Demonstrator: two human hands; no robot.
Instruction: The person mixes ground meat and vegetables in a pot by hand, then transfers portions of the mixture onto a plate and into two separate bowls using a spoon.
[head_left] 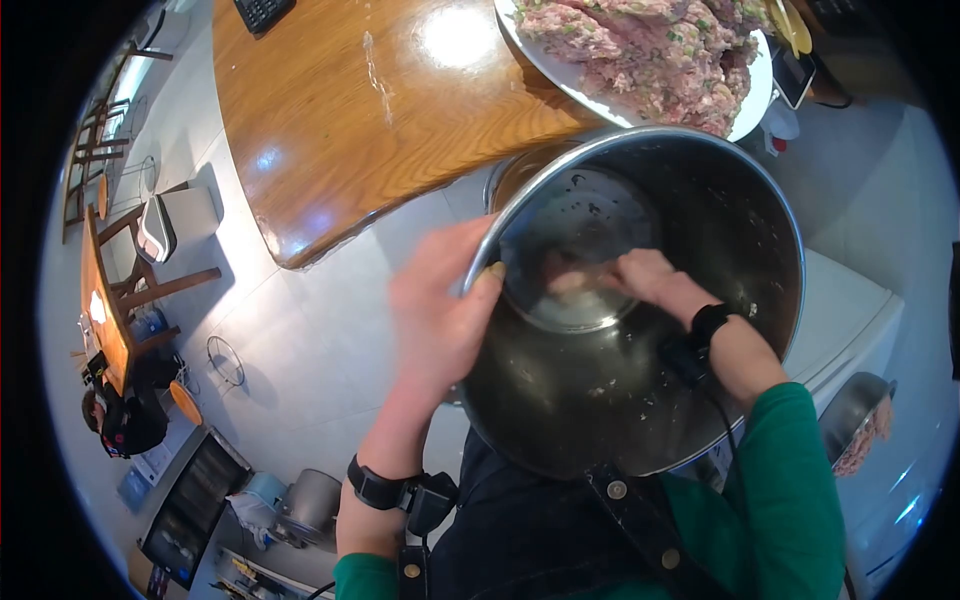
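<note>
A large stainless steel pot (640, 410) is tilted so that its mouth faces me, with small bits of residue stuck to its inner wall. My left hand (440, 300), slightly blurred, grips the pot's left rim with the thumb over the edge. Inside the pot, close to the bottom, is my right hand (640, 275) with its fingers curled together. Whatever those fingers may hold is hidden. Just beyond the rim, a white plate (590, 100) carries a big heap of minced meat (650, 60) flecked with green.
The wooden table (400, 120) bears the plate and a black device (262, 12). At right, a metal bowl (850, 405) contains more minced meat, near a white surface (840, 310). Another pot (312, 505) stands lower left. A person (135, 415) is at the far left, near a bin (180, 222).
</note>
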